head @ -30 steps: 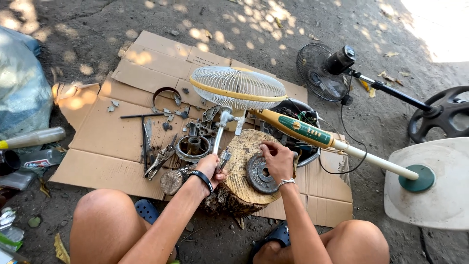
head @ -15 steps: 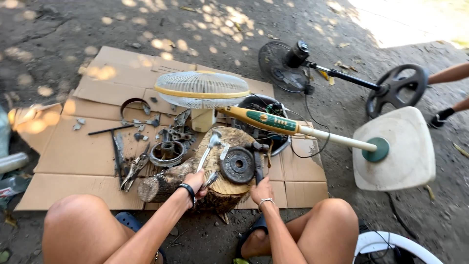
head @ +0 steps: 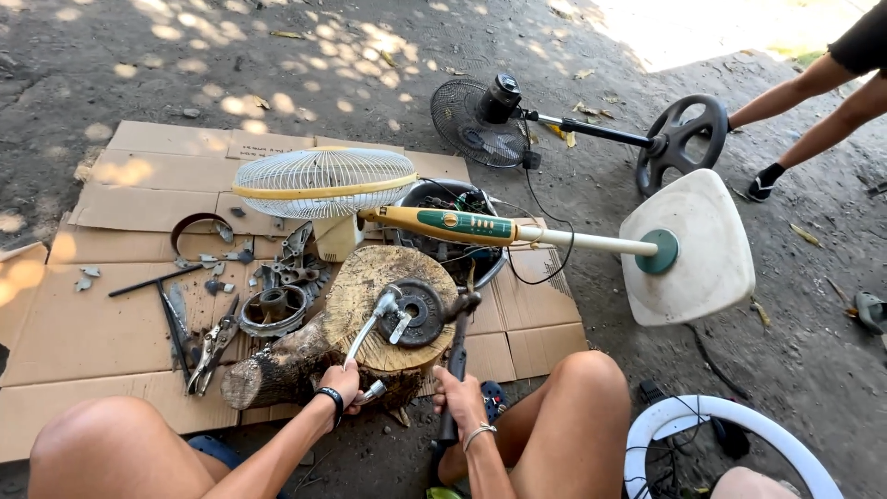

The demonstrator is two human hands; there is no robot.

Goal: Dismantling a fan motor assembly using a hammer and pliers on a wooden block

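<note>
A round dark metal disc (head: 423,312) lies on top of a wooden log stump (head: 370,277) between my knees. My left hand (head: 344,381) grips the handle end of a silver metal tool (head: 370,325), whose head rests against the disc's left side. My right hand (head: 459,399) is closed around the dark handle of a hammer (head: 457,346). The hammer's head sits at the disc's right edge. Both hands are at the stump's near side.
A white fan (head: 323,180) with a yellow-green pole (head: 462,225) and a white base (head: 688,248) lies behind the stump. Pliers (head: 212,346), a metal ring (head: 273,310) and scraps lie on cardboard (head: 139,185). A black fan (head: 480,120) lies farther back, where another person's arm (head: 804,92) reaches in.
My right hand left the disc and now grips the hammer handle. My left hand drew back to the stump's near edge with the silver tool. The view shifted right.
</note>
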